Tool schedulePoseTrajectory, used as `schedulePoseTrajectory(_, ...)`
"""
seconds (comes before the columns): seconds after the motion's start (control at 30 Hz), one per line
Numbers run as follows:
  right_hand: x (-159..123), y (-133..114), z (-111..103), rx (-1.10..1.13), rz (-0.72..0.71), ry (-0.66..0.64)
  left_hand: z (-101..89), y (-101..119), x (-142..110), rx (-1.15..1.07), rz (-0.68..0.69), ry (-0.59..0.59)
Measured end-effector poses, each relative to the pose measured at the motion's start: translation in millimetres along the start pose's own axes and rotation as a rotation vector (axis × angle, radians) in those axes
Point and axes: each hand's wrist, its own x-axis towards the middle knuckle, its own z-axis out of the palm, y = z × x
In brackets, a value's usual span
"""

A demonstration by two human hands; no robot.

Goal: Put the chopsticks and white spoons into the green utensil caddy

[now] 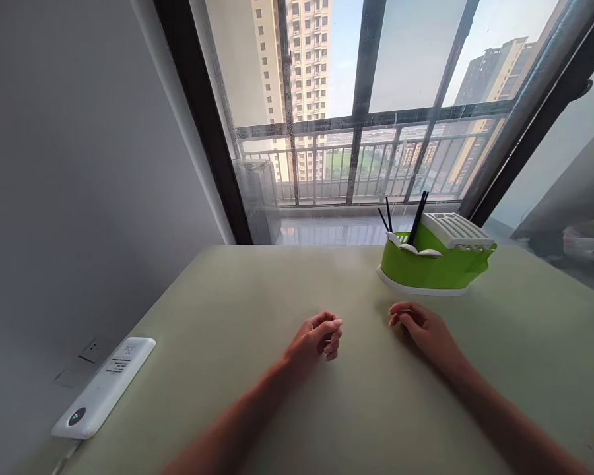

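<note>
My left hand [315, 338] is above the middle of the pale green table [218, 297], its fingers curled in and the thumb lying against the index finger. Nothing shows in its grip. To the right, my right hand [418, 324] rests loosely closed at the tabletop, fingers bent and also holding nothing. The two hands are apart, with bare table between them. Just beyond my right hand stands a green and white boat-shaped utensil holder [435, 272]. Black chopsticks [418, 218] and several white spoons [408, 249] stick out of it; no hand touches it.
A white power strip [109, 386] with a round dark display and a cable lies along the table's left edge. Beside it a grey wall [79, 165] carries a socket [90, 349]. Beyond the far edge are dark-framed glass doors [363, 66] and a balcony railing [321, 171].
</note>
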Motion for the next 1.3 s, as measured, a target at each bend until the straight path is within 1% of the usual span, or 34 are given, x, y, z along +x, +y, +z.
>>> schedulePoseTrajectory(0.1,-3,-12,13,-0.056,-0.001,-0.061,1.9,2,-1,0.003,-0.006,0.013)
schedulePoseTrajectory(0.23,-7,-21,13,-0.101,-0.004,-0.043,4.8,6,-2,-0.001,-0.034,0.028)
schedulePoseTrajectory(0.33,-8,-21,10,-0.101,0.019,-0.028,6.4,8,-3,0.004,-0.051,0.034)
schedulePoseTrajectory(0.67,-9,-25,9,-0.073,-0.003,-0.068,8.6,11,-2,0.047,-0.039,0.053)
schedulePoseTrajectory(0.87,-12,-27,8,-0.064,0.021,-0.068,9.9,11,-3,0.04,-0.037,0.08)
schedulePoseTrajectory(1.1,-19,-27,6,-0.085,0.005,-0.058,12.2,10,-4,-0.021,-0.075,0.113)
schedulePoseTrajectory(1.3,-25,-19,5,-0.098,0.002,-0.062,11.2,7,-4,-0.079,-0.098,0.137)
